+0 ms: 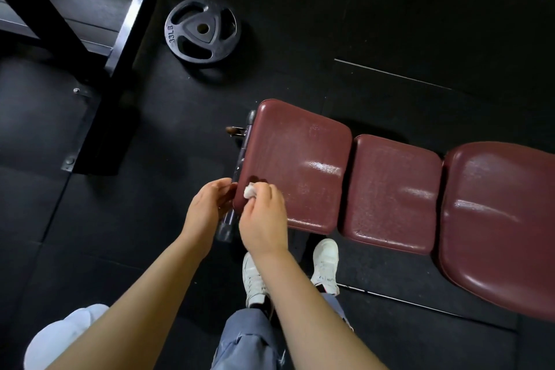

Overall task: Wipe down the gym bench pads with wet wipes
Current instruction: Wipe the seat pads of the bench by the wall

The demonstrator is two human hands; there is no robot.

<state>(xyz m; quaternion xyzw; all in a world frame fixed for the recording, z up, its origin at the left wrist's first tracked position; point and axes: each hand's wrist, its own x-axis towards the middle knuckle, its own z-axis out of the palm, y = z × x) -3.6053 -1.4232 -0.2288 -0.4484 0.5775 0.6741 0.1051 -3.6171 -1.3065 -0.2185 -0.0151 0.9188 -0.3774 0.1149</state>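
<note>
Maroon vinyl, glossy and wet-streaked, across three bench pads in a row from centre out to 3 o'clock. Nearest, at 6 o'clock: two white sneakers [326,264] on black rubber floor [126,219], grey trouser legs [249,339] above them, toes almost under the near edge of the bench.

Just beyond, right hand [264,219] curled round a crumpled white wet wipe [249,191], pinched at the fingertips and pressed onto the left corner of the first pad [300,165] (small dark damp patch right beside it). Left hand [207,204] at the same corner, fingers bent against the pad's end edge; whether gripping the edge or only touching, cannot tell. Dark metal crossbar [237,189] of the frame directly under that end edge, its capped tip poking toward 6 o'clock between the two wrists.

Middle pad [390,192] narrower, separated by thin dark gaps on both sides; third pad [498,219] widest, cut off by the frame at 3 o'clock. Open floor along the far long edge and off the left end.

Farther, toward 11 o'clock: one black weight plate [201,29] flat on the floor, marked 33 LB, well apart from the bench. At 10 o'clock, black steel machine frame [120,39] bolted down.
</note>
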